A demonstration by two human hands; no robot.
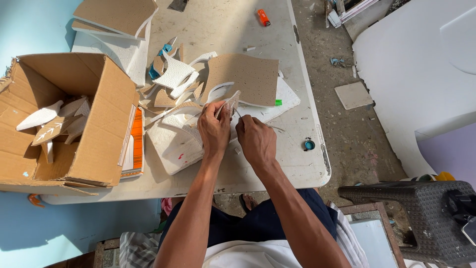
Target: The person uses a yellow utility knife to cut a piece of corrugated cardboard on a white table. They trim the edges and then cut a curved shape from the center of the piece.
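Left hand pinched small foam cutout upright above counter, long axis pointing away; right hand, just beside, gripped thin blade at its base.

Brown cardboard box, white foam scraps, orange lighter

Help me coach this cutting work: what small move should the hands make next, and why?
Probably draw the thin tool in the right hand a little further along the edge of the small cut-out piece, since the left hand pinches that piece upright above the white foam sheet and the tool's tip sits right at it.
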